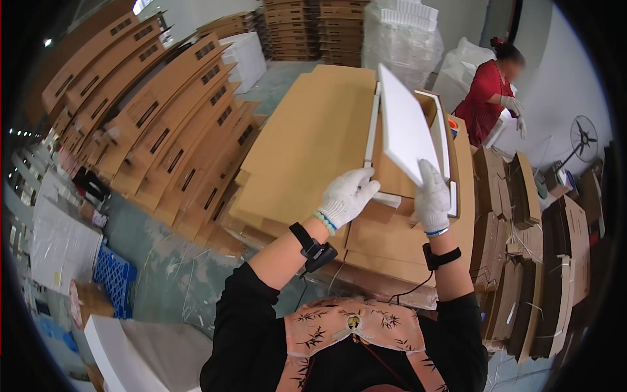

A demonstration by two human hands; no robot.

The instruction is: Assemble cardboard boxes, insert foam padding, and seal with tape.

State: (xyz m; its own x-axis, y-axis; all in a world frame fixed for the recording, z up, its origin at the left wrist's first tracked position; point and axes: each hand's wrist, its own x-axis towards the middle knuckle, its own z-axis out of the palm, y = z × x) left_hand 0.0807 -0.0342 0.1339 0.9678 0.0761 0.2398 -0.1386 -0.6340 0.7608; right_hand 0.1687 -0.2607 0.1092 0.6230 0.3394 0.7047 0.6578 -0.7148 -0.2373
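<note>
My right hand point(432, 201), in a white knit glove, grips the lower corner of a white foam board point(406, 121). The board stands tilted up over an open cardboard carton point(455, 157). White foam strips line the carton's walls, and one strip point(373, 124) runs along its left side. My left hand point(348, 196), gloved too, is at the carton's near left corner with thumb and fingers apart and nothing visible in it. Beneath it lies a large flat brown cardboard sheet point(313, 137). The board hides part of the carton's inside.
Tall stacks of flattened cartons point(176, 130) line the left. Bundled cardboard point(516, 261) stands at the right near a fan point(583, 136). A person in red point(484, 98) works at the back right. Plastic-wrapped foam point(400, 39) is behind, a blue pallet point(114, 277) lower left.
</note>
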